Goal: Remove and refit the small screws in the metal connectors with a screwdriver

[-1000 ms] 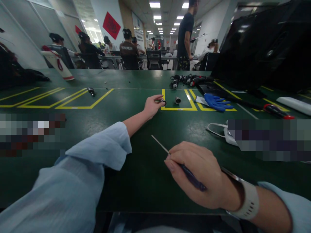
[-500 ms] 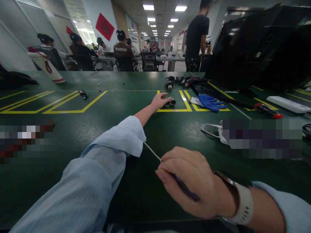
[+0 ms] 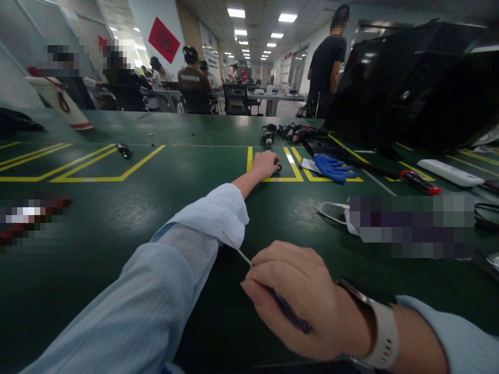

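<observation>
My left hand (image 3: 265, 163) reaches far out over the green table (image 3: 132, 280), inside a yellow-taped box. Its fingers curl over a small dark cylindrical part (image 3: 278, 166), mostly hidden behind them. Close to me, my right hand (image 3: 298, 291) is closed around a screwdriver (image 3: 290, 312) with a dark handle. The thin metal shaft points up and left, its tip in front of my left sleeve (image 3: 218, 213). Whether the tip touches the sleeve I cannot tell.
Beyond the left hand lie black cables with metal connectors (image 3: 268, 138). To the right are a blue glove (image 3: 334, 168), a red-and-black handled tool (image 3: 421, 182), a white bar (image 3: 450, 172) and a large black case (image 3: 409, 88). A small dark part (image 3: 123, 150) lies left.
My left hand has come down onto the cylindrical parts, and its fingers have curled over them. The right hand still grips the screwdriver. The view has shifted slightly.
</observation>
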Demonstrator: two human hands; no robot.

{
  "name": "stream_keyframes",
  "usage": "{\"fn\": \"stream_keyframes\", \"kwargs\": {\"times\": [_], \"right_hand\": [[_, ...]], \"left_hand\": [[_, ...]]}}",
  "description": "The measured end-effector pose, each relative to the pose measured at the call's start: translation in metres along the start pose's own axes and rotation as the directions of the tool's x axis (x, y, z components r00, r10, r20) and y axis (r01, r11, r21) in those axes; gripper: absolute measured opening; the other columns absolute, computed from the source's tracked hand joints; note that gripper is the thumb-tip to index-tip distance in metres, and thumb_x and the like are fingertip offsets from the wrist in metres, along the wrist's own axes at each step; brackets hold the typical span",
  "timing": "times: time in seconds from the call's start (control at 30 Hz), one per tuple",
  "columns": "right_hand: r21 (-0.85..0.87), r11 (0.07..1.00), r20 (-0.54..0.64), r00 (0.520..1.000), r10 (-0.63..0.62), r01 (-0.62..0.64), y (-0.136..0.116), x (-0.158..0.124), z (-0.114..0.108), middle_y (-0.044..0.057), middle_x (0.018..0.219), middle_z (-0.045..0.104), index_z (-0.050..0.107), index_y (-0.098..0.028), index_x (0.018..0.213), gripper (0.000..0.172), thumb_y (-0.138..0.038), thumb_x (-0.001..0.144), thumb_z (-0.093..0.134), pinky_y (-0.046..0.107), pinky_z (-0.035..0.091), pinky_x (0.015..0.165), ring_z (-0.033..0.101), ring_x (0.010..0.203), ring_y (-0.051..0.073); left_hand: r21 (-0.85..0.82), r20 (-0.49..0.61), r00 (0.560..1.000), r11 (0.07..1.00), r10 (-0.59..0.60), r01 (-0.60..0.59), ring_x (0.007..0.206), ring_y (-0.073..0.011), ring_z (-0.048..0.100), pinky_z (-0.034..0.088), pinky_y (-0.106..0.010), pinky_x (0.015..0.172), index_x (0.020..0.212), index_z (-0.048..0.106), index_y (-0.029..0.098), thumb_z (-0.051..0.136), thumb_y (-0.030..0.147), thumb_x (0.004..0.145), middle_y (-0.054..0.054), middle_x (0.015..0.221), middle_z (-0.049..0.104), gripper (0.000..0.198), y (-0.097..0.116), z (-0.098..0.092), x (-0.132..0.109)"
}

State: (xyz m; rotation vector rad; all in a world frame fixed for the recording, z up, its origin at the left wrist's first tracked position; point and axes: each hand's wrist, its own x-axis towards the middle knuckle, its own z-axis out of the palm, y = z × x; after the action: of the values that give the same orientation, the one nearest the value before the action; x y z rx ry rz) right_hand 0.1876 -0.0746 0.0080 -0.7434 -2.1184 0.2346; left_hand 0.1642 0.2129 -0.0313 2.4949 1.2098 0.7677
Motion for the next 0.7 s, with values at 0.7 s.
{"fn": "stream_keyframes", "kwargs": {"times": [0.7], "right_hand": [[0.084, 0.996, -0.166, 0.986, 0.018, -0.004, 0.007, -0.004, -0.001, 0.01, 0.072, 0.066, 0.058, -0.01, 0.082, 0.008, -0.005, 0.082, 0.053, 0.027, 0.049, 0.061, 0.061, 0.067, 0.015]], "left_hand": [[-0.924, 0.202, 0.828, 0.18, -0.523, 0.338, 0.065, -0.0137, 0.064, 0.05, -0.02, 0.05, 0.077, 0.063, 0.008, 0.056, 0.007, 0.081, -0.009, 0.081, 0.066, 0.008, 0.002, -0.12, -0.153]]}}
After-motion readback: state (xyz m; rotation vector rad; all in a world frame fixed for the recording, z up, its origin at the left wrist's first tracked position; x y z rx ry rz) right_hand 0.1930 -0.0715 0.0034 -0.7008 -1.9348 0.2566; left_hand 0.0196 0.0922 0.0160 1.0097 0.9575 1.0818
